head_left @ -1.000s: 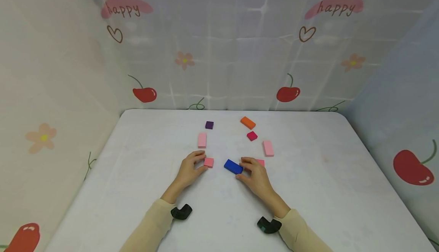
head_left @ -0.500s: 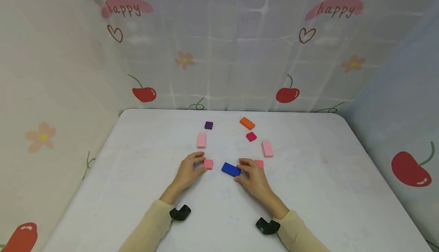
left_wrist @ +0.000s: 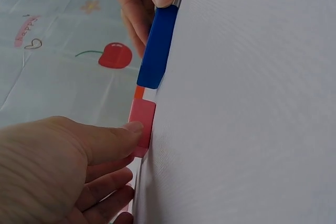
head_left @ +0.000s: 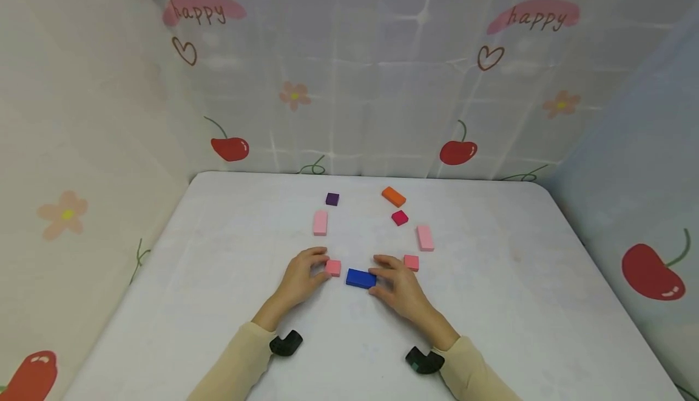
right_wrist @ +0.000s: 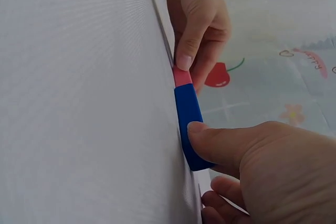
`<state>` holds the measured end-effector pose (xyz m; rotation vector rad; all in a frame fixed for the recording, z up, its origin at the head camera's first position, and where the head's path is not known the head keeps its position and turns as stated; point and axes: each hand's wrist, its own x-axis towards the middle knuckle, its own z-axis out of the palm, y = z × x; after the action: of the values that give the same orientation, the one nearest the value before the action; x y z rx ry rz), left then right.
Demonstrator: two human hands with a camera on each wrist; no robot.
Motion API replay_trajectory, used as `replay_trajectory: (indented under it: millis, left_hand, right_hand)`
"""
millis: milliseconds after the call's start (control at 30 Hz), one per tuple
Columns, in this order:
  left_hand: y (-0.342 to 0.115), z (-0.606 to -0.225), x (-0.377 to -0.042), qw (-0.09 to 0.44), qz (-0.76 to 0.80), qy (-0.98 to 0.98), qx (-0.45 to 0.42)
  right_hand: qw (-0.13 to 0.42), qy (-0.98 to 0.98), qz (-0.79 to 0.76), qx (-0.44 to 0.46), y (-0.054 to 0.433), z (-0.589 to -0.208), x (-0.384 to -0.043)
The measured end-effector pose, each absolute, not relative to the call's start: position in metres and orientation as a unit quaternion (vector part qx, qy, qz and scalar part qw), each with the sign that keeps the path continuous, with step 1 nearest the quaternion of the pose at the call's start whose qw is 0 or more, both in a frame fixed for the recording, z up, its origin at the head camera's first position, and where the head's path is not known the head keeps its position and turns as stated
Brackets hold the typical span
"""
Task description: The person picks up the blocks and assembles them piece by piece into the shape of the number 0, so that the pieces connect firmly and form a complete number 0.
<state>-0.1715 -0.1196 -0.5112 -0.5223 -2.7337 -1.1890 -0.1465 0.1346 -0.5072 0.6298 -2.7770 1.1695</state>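
My left hand (head_left: 299, 275) pinches a small pink square block (head_left: 333, 268) between thumb and fingers at the near middle of the table. To its right, a longer blue rectangular block (head_left: 361, 278) lies almost level, its right end held by the thumb and fingers of my right hand (head_left: 401, 289). A narrow gap separates the blue block from the pink one in the head view. In the left wrist view the thumb presses on the pink block (left_wrist: 142, 121), and the blue block (left_wrist: 158, 48) sits beyond it. The right wrist view shows the thumb on the blue block (right_wrist: 188, 124).
Another pink square block (head_left: 411, 262) lies just beyond the right hand. Farther back are two light pink blocks, one left (head_left: 320, 223) and one right (head_left: 425, 238), a crimson block (head_left: 400, 218), an orange block (head_left: 394, 196) and a purple block (head_left: 332, 199). A printed curtain (head_left: 360, 85) stands behind the table.
The right hand has moved the blue block left and nearer to me, turning it from slanted to almost level. The left hand and its pink block have shifted slightly nearer.
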Motion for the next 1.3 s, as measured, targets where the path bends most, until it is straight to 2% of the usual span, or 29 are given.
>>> replay_trajectory:
  millis: [300, 1300]
  left_hand:
    - [-0.119, -0.507, -0.164, 0.041, -0.391, -0.904, -0.168]
    - [-0.119, -0.508, -0.155, 0.042, -0.379, -0.911, -0.157]
  right_hand:
    - [0.012, -0.897, 0.38, 0.228, 0.135, -0.506, -0.143]
    - [0.006, -0.895, 0.372, 0.246, 0.135, -0.507, -0.142]
